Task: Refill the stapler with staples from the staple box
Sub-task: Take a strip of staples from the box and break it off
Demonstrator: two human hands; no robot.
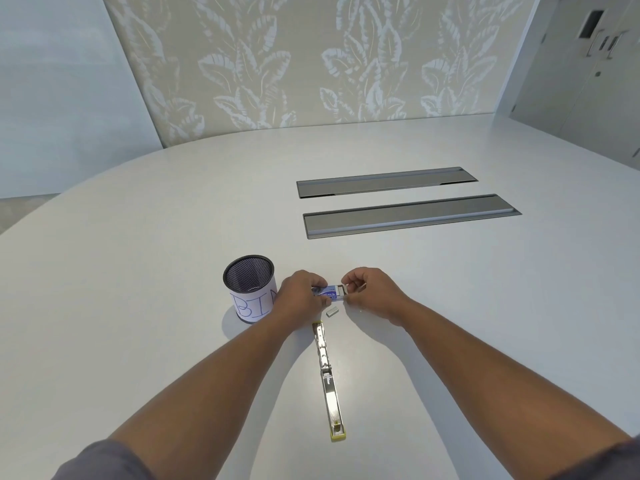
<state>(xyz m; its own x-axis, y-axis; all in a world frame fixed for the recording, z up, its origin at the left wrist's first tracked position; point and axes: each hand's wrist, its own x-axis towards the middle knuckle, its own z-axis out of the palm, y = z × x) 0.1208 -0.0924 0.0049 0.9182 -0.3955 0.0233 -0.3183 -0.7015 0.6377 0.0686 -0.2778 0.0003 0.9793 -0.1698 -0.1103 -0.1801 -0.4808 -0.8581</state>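
Left hand (302,295) grips staple box (327,292), hiding its left end; right hand (369,289) pinches its open end. Staple strip (332,311) just nearer; stapler (327,379) nearer still, splayed flat.

Single view, wide-angle, worn on my head. It looks forward and down across the white table (145,258), with my forearms reaching in from the bottom edge, near the lens. Far ahead it faces the leaf-patterned wall (311,57). Edges curve with distortion.
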